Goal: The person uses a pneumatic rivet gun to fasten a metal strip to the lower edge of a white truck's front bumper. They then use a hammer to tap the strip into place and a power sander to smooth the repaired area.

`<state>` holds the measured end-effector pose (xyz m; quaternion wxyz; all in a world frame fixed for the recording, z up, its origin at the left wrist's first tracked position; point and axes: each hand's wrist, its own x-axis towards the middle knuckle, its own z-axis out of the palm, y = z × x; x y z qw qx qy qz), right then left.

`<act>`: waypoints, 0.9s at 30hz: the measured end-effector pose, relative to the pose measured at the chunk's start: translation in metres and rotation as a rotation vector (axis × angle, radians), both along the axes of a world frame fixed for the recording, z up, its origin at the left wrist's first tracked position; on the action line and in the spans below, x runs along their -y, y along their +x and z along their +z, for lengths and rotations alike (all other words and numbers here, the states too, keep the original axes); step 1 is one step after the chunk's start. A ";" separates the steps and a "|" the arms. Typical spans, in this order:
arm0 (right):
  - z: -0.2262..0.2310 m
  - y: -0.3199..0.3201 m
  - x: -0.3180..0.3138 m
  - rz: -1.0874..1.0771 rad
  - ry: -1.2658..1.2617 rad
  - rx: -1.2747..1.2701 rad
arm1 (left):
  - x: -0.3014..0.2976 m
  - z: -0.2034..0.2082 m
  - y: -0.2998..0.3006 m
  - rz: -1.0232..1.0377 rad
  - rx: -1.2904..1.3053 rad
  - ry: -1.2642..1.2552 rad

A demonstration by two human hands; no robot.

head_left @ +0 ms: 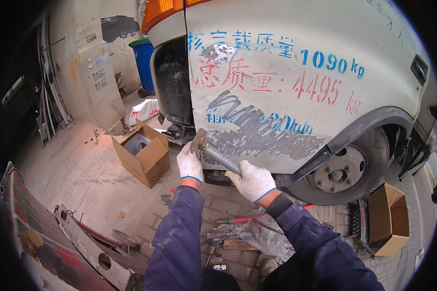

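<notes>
My right hand, in a white knit glove with a blue cuff edge, is closed round the grey handle of a hammer. The rusty hammer head points up and left, against or just in front of the lower front edge of the pale truck panel. My left hand, gloved the same way, is closed right beside the hammer head at that edge. Whatever its fingers hold is hidden. Grey scribbled patches and painted blue and red lettering mark the panel.
An open cardboard box stands at left; another lies at right by the truck wheel. Clear plastic sheeting and a red-handled tool lie below my hands. Worn body parts lean at lower left; a blue bin stands behind.
</notes>
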<state>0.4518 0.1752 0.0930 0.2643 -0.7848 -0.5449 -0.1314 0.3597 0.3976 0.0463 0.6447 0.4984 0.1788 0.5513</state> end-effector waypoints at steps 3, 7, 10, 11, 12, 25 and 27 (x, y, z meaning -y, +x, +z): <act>-0.003 0.008 0.017 0.039 -0.029 -0.015 | -0.003 0.001 0.001 -0.028 -0.022 -0.029; -0.006 0.023 0.044 -0.008 -0.032 -0.007 | -0.011 -0.007 0.006 -0.017 0.017 -0.101; -0.009 0.040 0.068 -0.097 -0.092 -0.039 | -0.011 -0.010 0.009 -0.001 0.076 -0.083; -0.011 0.045 0.077 -0.097 -0.086 -0.030 | -0.010 -0.009 0.009 0.026 0.037 -0.089; -0.014 0.050 0.087 -0.088 -0.058 -0.016 | -0.008 -0.007 0.008 0.026 0.019 -0.076; -0.033 0.102 0.204 -0.305 0.279 -0.374 | 0.118 0.058 0.063 0.643 -0.740 1.290; -0.036 0.108 0.217 -0.331 0.369 -0.466 | 0.134 0.059 0.092 0.535 -0.731 1.433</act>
